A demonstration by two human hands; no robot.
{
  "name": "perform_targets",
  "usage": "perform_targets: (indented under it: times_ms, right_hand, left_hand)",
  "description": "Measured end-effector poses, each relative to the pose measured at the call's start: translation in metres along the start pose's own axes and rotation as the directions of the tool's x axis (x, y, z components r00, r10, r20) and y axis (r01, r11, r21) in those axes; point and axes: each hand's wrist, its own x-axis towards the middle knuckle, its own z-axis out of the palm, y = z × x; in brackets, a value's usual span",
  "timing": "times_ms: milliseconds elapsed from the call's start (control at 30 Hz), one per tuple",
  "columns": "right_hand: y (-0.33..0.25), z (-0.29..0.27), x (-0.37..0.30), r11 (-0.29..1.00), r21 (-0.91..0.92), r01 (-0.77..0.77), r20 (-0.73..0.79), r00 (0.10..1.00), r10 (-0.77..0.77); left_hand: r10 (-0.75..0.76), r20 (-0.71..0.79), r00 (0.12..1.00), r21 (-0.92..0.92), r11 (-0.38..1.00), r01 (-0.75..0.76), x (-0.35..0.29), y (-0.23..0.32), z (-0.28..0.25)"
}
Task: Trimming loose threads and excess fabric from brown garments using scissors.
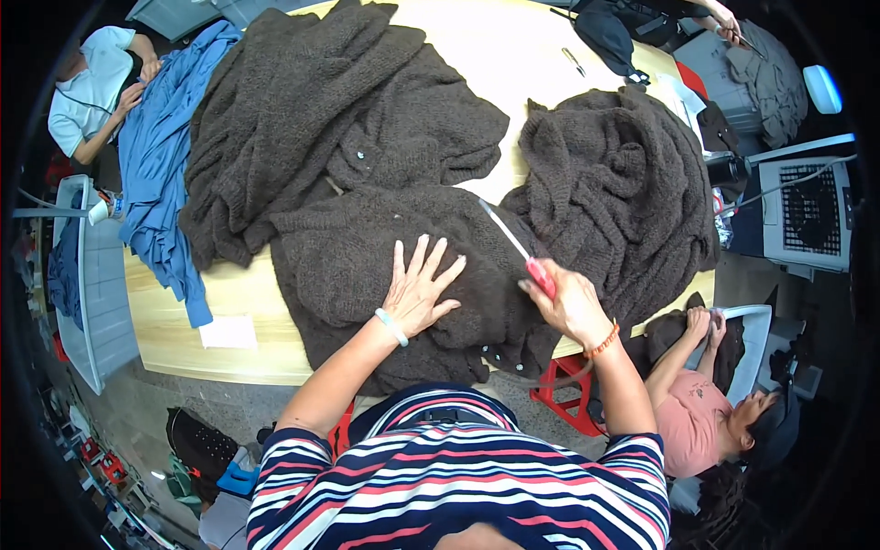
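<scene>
A dark brown knitted garment (348,266) lies spread on the table in front of me. My left hand (417,291) rests flat on it, fingers spread, holding nothing. To the right, my right hand (570,302) is closed around a red-handled tool (541,275) with a long, slim metal shaft. Its tip points away from me and to the left, over the knit; whether it touches the fabric I cannot tell. Small pale buttons (490,352) show near the garment's lower edge.
Brown knits are heaped at the far left (293,110) and at the right (623,183) of the pale wooden table (211,362). Blue garments (160,165) hang over its left edge, near a seated person (96,96). Another person (701,403) handles brown fabric at the lower right.
</scene>
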Motion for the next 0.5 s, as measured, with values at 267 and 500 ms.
perform_targets:
  times_ms: [267,500]
  right_hand:
    - [-0.002,-0.004,-0.047,0.935,-0.320,0.155,0.214,0.973,-0.088]
    - [-0.010,-0.010,-0.043,0.931,-0.345,0.118,0.159,0.985,-0.066]
  left_hand:
    - [0.051,0.004,0.999,-0.096,0.994,-0.050,0.013,-0.004,0.015]
    - [0.053,0.299,0.953,0.171,0.979,-0.109,0.025,-0.003,0.020]
